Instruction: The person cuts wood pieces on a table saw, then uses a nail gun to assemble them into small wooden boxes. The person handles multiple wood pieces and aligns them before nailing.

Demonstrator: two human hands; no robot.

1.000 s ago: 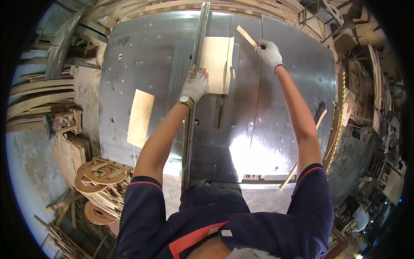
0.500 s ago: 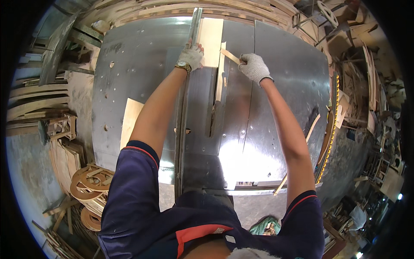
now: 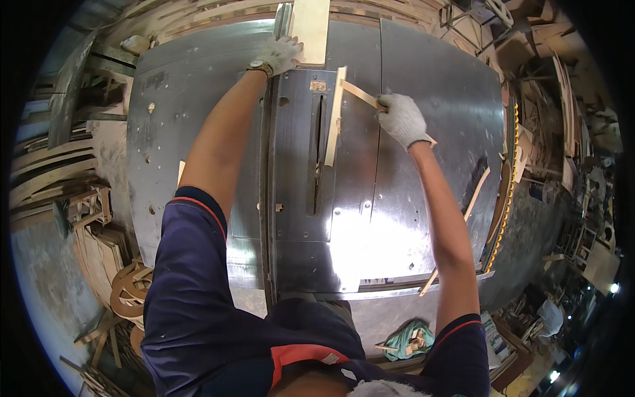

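On the left, ring-shaped wooden pieces (image 3: 128,294) lay beside the near corner of the metal table (image 3: 178,106). The person's left hand (image 3: 281,55) lay across a long rail (image 3: 268,172), its fingers at the near-left corner of a pale board (image 3: 310,33) at the table's far edge; whether that grip was clamped could not be told. Right of a dark slot (image 3: 315,165) lay a loose pale strip (image 3: 335,122). The right hand (image 3: 402,119) had its grip clamped on a thin stick (image 3: 360,92), whose left tip met the strip. Farther right, a narrow offcut (image 3: 477,190) lay on the table.
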